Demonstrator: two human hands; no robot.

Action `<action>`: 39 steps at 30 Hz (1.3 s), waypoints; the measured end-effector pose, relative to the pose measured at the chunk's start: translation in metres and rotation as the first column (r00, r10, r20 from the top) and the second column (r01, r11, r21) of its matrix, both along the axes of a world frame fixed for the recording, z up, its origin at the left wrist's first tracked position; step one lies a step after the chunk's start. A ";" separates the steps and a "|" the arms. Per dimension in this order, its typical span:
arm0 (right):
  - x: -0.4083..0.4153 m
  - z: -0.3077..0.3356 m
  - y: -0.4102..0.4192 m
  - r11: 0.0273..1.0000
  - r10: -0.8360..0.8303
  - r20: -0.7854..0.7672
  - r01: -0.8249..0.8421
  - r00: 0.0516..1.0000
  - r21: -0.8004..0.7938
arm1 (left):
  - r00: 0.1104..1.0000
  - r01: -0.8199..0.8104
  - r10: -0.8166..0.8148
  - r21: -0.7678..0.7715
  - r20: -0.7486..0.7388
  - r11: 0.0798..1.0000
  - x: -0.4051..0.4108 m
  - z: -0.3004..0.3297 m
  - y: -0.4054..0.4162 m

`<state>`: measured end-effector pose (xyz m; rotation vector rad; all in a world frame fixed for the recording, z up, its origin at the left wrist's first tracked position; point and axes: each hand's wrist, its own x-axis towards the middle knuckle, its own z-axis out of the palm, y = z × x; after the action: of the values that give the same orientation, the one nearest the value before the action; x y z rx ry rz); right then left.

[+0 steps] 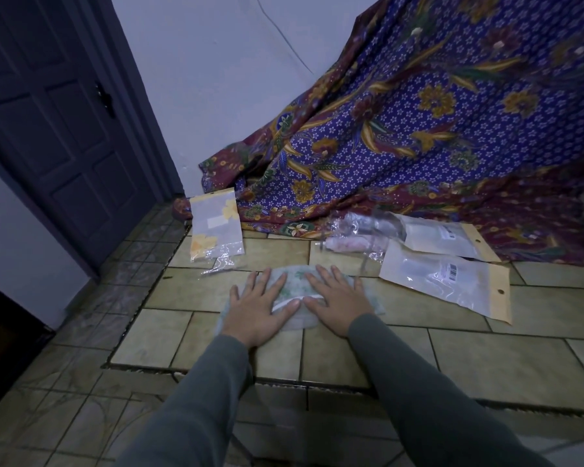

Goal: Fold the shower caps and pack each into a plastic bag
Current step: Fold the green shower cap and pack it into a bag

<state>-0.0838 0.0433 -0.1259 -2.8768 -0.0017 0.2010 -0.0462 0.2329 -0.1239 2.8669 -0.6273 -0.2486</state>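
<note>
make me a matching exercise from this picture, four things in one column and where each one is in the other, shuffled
Things:
1. shower cap
2. yellow-flower bag
3. barcode bags
4. door

Places:
A. on the tiles, far left of the cap, by the batik cloth
B. flat under the left hand and right hand
C. upper left, shut
D. on the tiles, right of the hands

Pairs: 1-B, 2-A, 3-D, 4-C

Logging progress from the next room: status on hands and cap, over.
Left hand and right hand flat, pressing green-print shower cap on floor tiles. Cap not yet bagged. Bags lie right, nothing blocking.
</note>
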 end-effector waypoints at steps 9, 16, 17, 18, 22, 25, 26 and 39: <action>0.000 -0.002 -0.009 0.996 0.025 0.044 -0.029 0.999 0.079 | 0.995 0.038 -0.031 0.076 -0.095 0.996 0.005 0.016 0.005; -0.012 0.012 0.009 1.000 0.008 0.534 -0.007 0.845 -0.004 | 0.973 -0.226 0.229 -0.100 0.010 0.969 -0.006 0.031 0.016; -0.014 0.017 0.017 1.000 -0.001 0.517 0.007 0.856 -0.010 | 0.966 -0.258 0.260 -0.127 0.002 0.958 -0.007 0.031 0.018; -0.015 0.020 0.024 1.000 0.011 0.462 0.000 0.887 -0.023 | 0.958 -0.286 0.287 -0.150 -0.017 0.946 -0.009 0.030 0.019; -0.017 0.020 0.029 0.984 0.175 0.218 -0.166 0.960 -0.060 | 0.920 -0.391 0.381 -0.264 -0.090 0.882 -0.013 0.022 0.022; -0.010 0.023 0.014 0.979 0.205 0.122 -0.201 0.971 -0.043 | 0.920 -0.388 0.377 -0.351 -0.104 0.852 -0.011 0.020 0.017; -0.007 0.025 0.008 0.977 0.209 0.104 -0.205 0.972 -0.050 | 0.929 -0.366 0.363 -0.360 -0.078 0.858 -0.011 0.020 0.015; -0.028 0.000 0.001 0.971 0.096 0.365 -0.167 0.926 0.170 | 0.996 0.082 -0.052 -0.571 0.069 0.817 -0.030 0.003 -0.010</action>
<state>-0.1121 0.0448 -0.1257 -2.6718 -0.2689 -0.2828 -0.0767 0.2227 -0.1210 2.2715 -0.6741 0.0116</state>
